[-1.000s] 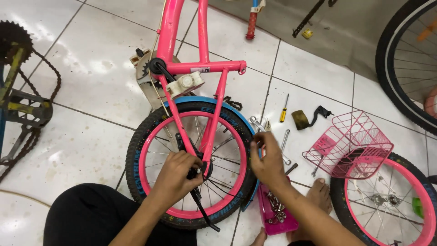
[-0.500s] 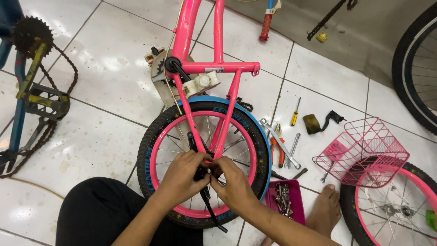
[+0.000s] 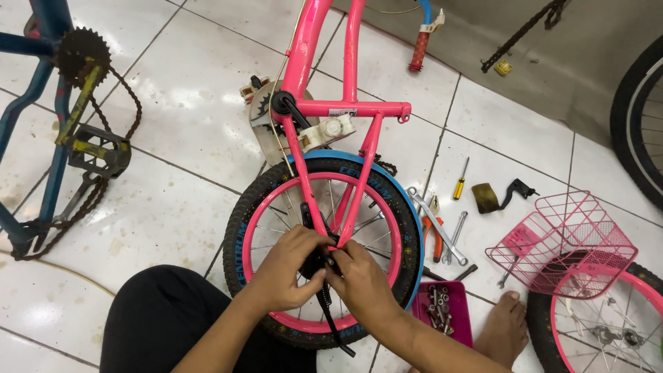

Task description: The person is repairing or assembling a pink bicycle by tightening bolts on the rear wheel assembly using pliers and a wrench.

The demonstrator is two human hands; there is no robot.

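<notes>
**Both hands at pink bike's rear hub**

Pink bike frame (image 3: pixel 324 76) lay on tiled floor (image 3: pixel 173 138), rear wheel (image 3: pixel 257 207) nearest. Left hand (image 3: pixel 286 269) and right hand (image 3: pixel 362 283) met at the hub, fingers pinching a black kickstand (image 3: pixel 333 319): stiff metal, likely greasy, best gripped near its bracket. Hub nut hidden under fingers. Parts tray (image 3: pixel 442 314) beside.

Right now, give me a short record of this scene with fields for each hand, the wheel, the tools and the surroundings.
Left hand: left hand grips a black part at the wheel hub
Right hand: right hand pinches the same spot, fingers touching the left hand
Wheel: pink-rimmed wheel in the pink bike frame, black kickstand hanging below the hub
Tools: wrenches, pliers, yellow screwdriver on the tiles
Nearby: pink tray of bolts, pink wire basket, blue bike with chain
</notes>
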